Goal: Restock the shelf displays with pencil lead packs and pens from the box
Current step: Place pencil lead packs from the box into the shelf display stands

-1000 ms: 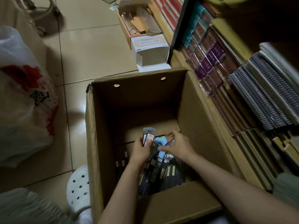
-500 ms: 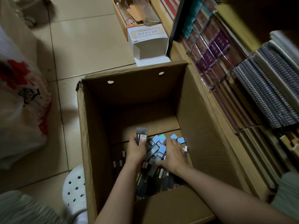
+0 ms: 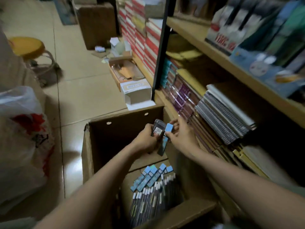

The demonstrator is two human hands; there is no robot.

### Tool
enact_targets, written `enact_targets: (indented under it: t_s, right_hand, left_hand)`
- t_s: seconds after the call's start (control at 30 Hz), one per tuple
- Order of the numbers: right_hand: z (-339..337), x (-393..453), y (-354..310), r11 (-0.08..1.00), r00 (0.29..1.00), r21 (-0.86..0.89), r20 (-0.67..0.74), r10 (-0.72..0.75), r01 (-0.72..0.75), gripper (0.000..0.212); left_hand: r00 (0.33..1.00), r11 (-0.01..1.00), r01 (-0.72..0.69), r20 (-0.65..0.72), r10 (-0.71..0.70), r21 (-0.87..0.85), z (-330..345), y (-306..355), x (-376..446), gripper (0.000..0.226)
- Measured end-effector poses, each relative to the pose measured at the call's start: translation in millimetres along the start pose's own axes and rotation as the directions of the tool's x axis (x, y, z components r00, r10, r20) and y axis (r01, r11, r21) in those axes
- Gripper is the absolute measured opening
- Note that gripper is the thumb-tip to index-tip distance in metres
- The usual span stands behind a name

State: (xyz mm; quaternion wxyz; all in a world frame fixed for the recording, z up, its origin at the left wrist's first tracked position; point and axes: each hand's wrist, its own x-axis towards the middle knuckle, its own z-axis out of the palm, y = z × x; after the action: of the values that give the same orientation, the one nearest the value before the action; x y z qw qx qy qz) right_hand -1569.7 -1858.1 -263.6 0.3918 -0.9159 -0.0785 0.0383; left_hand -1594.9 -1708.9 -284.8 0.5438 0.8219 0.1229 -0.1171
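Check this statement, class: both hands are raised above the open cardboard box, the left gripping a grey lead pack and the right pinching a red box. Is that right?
Not quite. In the head view the right hand pinches a light blue box, not a red one. The left hand does grip the grey lead pack above the cardboard box.

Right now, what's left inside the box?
On the box floor: blue packs and a row of dark pens. The near flap and both forearms cover the rest; any lower layer is hidden.
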Motion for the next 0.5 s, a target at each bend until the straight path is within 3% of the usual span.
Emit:
enact_targets:
  t_s: [0.07,0.23,0.37,0.5]
  right_hand:
    - [-42.1,1.6,-27.1,0.995,0.995,-0.060,-0.054,-0.088,0.085,0.030]
    - [-133.8,-14.4,-69.6,0.976,0.966,-0.137,-0.176,-0.190,0.167,0.028]
    - [-189.6,-30.0,-87.9,0.964,0.935,-0.182,-0.260,-0.240,0.196,0.027]
    - [-240.1,-44.7,-103.5,0.943,0.884,-0.261,-0.364,-0.294,0.206,0.029]
  left_hand:
    - [0.993,0.993,-0.100,0.063,0.096,0.063,-15.8,38.3,-1.1,0.019]
    - [0.955,0.967,-0.251,0.153,0.254,-0.037,-30.6,112.0,-20.5,0.018]
    - [0.923,0.935,-0.286,0.203,0.328,-0.208,-19.8,149.6,-28.4,0.007]
    - [0.889,0.906,-0.331,0.236,0.393,-0.263,-3.9,182.6,-28.1,0.015]
